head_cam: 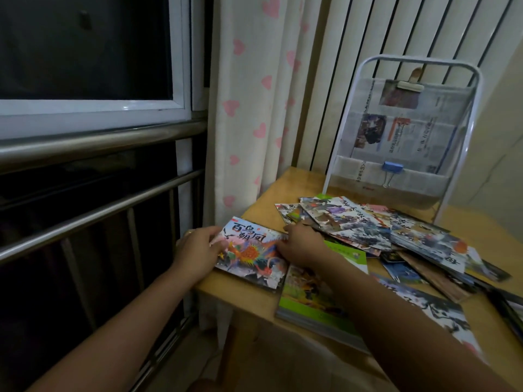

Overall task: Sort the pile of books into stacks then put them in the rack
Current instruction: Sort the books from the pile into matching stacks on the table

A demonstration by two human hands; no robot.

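Between both hands (pixel 198 250) (pixel 301 246), touching each, lies the phoenix book (pixel 250 257).

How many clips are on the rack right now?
2. A pale clip with a brown handle sits at the top of the white rack, pinning the newspaper. A blue binder clip grips the lower pocket's edge. Others may be hidden behind the paper.

Book pile (pixel 376 230) crowds the rack (pixel 402 142) front.
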